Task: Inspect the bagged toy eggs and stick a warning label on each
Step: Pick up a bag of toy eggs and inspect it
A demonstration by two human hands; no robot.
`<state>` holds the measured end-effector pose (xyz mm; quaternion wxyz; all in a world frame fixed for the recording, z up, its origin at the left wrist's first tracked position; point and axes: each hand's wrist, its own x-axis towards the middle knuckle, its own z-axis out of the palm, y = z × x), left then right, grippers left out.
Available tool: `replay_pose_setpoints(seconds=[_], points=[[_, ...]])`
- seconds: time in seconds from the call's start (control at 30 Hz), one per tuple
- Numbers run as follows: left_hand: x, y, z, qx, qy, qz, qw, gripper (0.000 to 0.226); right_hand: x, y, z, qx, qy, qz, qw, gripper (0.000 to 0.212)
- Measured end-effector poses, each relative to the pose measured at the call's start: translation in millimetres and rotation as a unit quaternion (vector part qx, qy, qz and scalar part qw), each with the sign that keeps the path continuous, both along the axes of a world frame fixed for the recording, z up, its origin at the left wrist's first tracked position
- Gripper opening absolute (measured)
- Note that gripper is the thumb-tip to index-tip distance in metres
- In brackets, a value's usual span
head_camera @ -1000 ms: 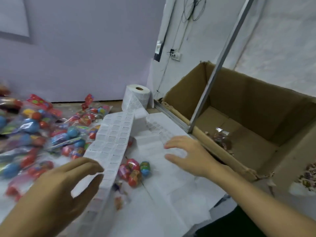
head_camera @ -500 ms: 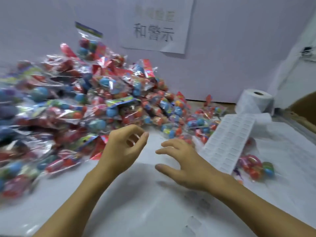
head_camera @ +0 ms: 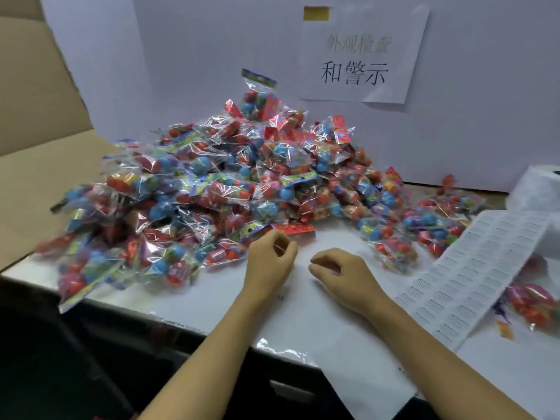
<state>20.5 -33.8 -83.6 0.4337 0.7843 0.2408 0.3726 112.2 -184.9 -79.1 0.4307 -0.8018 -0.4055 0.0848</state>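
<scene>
Left hand (head_camera: 270,255) now at pile (head_camera: 212,189) edge, twelve o'clock, grip curled near red-topped bag (head_camera: 292,229), hold unclear. Right hand (head_camera: 339,272) loosely curled, empty. Label strip (head_camera: 472,268) at three o'clock. Next bag pick starting.

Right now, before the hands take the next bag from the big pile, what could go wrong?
1. The tall pile of clear crinkly bags of coloured toy eggs leans over the white table's front edge; pulling one out may slide others off.
2. The left hand and right hand hold nothing, and the white strip of printed labels hangs past the edge and could slip.
</scene>
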Motion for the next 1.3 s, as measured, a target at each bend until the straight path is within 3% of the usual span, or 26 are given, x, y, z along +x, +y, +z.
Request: replay_pose_setpoints(seconds=[0.1,0.2,0.3,0.47,0.57,0.67,0.77,0.83,0.93,1.1,1.17,1.23,1.3], points=[[-3,6,2,-0.133,-0.033,0.057,0.989,0.034,1,-1,2,0.036,0.064,-0.017,0.997,0.005],[-1,6,4,-0.109,-0.001,0.025,0.994,0.046,2,-1,2,0.054,0.084,-0.025,0.995,0.009],[4,10,1,-0.09,-0.004,0.005,0.996,0.035,3,0,1,0.052,0.092,-0.019,0.994,0.011],[-1,13,3,-0.206,-0.103,-0.039,0.972,0.025,4,-1,0,0.093,0.091,-0.029,0.991,0.012],[-3,9,9,-0.278,-0.18,-0.083,0.94,0.015,2,0,0,0.104,0.102,-0.023,0.989,0.057],[-4,8,14,-0.369,-0.23,-0.105,0.895,0.024,0,0,2,0.102,0.103,0.005,0.989,0.09],[-8,7,21,-0.485,-0.255,-0.169,0.819,0.032,-1,0,1,0.104,0.008,0.024,0.994,0.083],[-10,5,23,-0.502,-0.242,-0.196,0.807,0.026,-2,1,0,0.135,-0.046,-0.006,0.99,0.06],[-12,3,22,-0.412,-0.197,-0.245,0.855,0.03,-1,0,2,0.186,-0.08,-0.076,0.976,0.035],[-7,-12,7,-0.184,-0.072,-0.218,0.956,0.042,-2,-4,4,0.223,-0.069,-0.1,0.967,0.021],[-8,-13,5,-0.167,-0.061,-0.191,0.965,0.061,-2,-5,6,0.274,0.02,-0.088,0.958,0.009],[-9,-10,7,-0.221,-0.058,-0.183,0.956,0.076,-2,-6,10,0.31,0.147,-0.074,0.936,0.012],[-7,-11,9,-0.271,-0.065,-0.206,0.938,0.069,-2,-7,14,0.285,0.222,-0.064,0.93,0.015]])
